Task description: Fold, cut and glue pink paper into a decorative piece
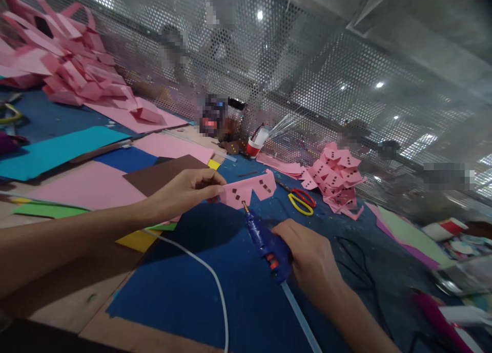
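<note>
My left hand (192, 186) pinches the left end of a pink paper cutout (246, 193), which has a notch in its lower edge and small dark brown squares on it. In my right hand (307, 248) is a blue hot glue gun (267, 243), its fingers wrapped round the body. The metal nozzle points up and left, at or very near the lower edge of the cutout; whether it touches I cannot tell. A long clear glue stick (300, 314) sticks out of the gun's back end. Scissors (303, 200) with red and yellow handles lie just right of the cutout.
A pile of similar pink cutouts (334, 176) sits at the back right. Pink paper strips (80, 61) heap up at the far left. Coloured sheets, among them a turquoise sheet (65, 150), lie on the left. A white cable (209, 268) crosses the blue board (184, 291). A red-and-white cup (255, 144) stands behind.
</note>
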Motion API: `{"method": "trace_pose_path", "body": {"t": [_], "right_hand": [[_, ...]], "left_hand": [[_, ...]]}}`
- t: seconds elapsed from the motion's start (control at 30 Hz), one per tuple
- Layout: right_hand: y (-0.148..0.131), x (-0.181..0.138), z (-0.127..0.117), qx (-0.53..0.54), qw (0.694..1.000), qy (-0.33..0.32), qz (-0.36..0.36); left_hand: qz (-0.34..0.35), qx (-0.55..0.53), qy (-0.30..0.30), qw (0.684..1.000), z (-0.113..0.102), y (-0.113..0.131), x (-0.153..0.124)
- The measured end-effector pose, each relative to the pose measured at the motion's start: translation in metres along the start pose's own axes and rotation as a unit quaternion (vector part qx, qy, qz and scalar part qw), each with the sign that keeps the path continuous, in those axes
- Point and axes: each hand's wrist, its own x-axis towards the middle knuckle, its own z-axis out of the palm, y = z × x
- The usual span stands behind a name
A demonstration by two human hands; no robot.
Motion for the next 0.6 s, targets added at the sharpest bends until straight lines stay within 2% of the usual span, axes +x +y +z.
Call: {"method": "trace_pose_path", "body": {"t": [0.23, 0.6], "right_hand": [[0.001, 0.006, -0.016, -0.068, 0.996, -0.035, -0.041], [-0.001, 0.020, -0.029, -0.173, 0.977, -0.071, -0.099]], "left_hand": [[0.019, 0.016, -0.002, 1.000, -0.002, -0.008, 0.001], [0.019, -0.017, -0.004, 1.000, -0.001, -0.004, 0.001]]}}
